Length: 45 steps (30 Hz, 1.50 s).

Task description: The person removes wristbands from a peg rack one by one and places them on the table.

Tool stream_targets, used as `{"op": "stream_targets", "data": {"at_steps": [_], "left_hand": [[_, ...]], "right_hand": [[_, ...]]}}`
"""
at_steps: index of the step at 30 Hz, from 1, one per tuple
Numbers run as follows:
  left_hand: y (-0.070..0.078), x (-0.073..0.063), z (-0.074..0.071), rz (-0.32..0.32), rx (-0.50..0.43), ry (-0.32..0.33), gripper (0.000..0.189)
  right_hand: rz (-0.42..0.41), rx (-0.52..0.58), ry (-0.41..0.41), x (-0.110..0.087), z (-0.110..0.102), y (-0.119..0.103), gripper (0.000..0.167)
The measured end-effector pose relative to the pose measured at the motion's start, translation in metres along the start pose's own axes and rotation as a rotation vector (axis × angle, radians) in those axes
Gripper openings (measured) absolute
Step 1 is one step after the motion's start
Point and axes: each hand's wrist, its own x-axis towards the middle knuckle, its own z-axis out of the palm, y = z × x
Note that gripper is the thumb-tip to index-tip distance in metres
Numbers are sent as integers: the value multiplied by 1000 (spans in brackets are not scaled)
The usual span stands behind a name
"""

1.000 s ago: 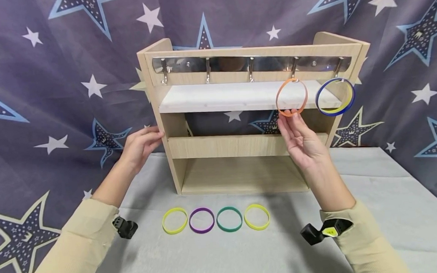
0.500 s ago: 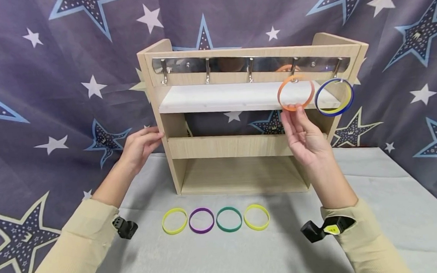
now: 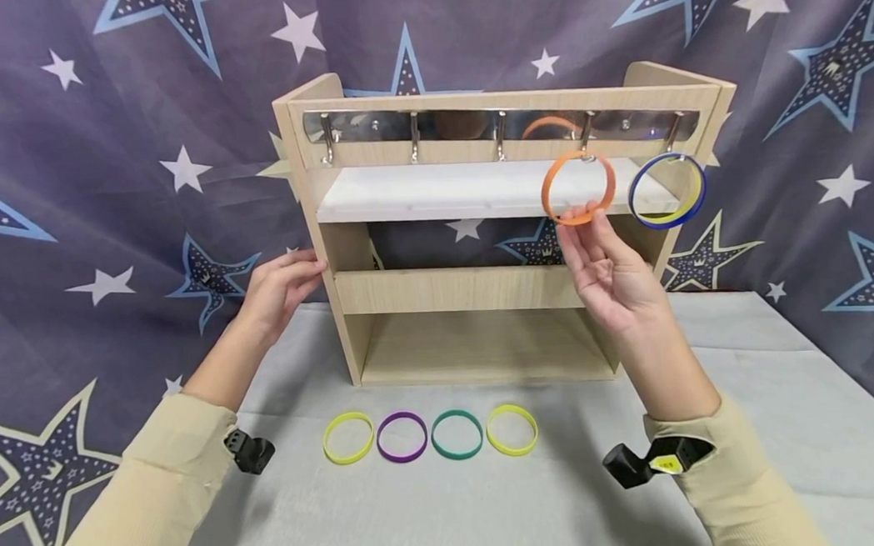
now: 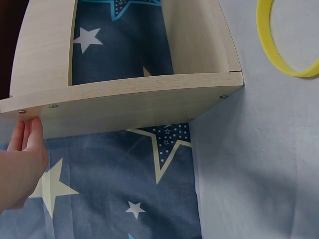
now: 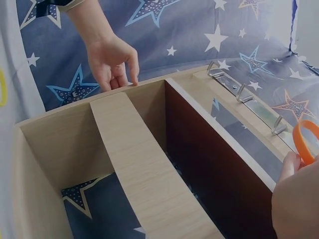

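"Which step seems to be in hand?"

"The hanging of the orange wristband (image 3: pixel 545 189), judged from its position: it is held up at the 4th hook (image 3: pixel 587 130) from the left, its lower edge pinched between the right hand's (image 3: pixel 612 277) thumb and fingers. The side panel (image 4: pixel 134 107) of the wooden shelf unit (image 3: pixel 460 288) is touched by the left hand's (image 3: pixel 280 291) extended fingertips, probably for steadiness."

"And what is called for next?"

"Probably, the top of the loop should be seated on the hook before the pinch is loosened. A blue wristband (image 3: pixel 632 196) and a yellow wristband (image 3: pixel 691 203) are already hung on the 5th hook (image 3: pixel 673 132); 4 more wristbands (image 3: pixel 459 455) are laid on the table (image 3: pixel 452 514)."

"What cannot be made out?"

"Whether the hook tip is already inside the loop. In the right wrist view, the orange wristband is cut off at the edge."
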Motion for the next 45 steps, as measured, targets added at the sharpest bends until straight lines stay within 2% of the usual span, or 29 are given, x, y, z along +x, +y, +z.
{"op": "stream_targets", "data": {"at_steps": [7,11,17,27,31,36,41,45], "left_hand": [[-2,3,0,-3,-20,3,14],[-3,3,0,-5,-26,4,15],[-3,2,-1,-4,-29,2,12],[-3,2,-1,12,-19,-4,13],[-2,1,-2,12,-22,-6,19],[-3,2,-2,12,-39,-6,11],[-4,3,-2,17,-41,-7,11],[-4,3,-2,13,-45,-7,10]], "right_hand": [[44,-70,-49,-2,-9,3,14],[84,-115,-20,-3,-17,6,13],[152,-244,35,-5,-27,9,13],[291,-419,56,-7,-43,10,17],[335,-550,35,-5,-49,11,14],[392,-753,-21,-4,-59,12,17],[398,-909,-62,-2,-68,13,16],[406,-991,-82,0,-75,14,16]]}}
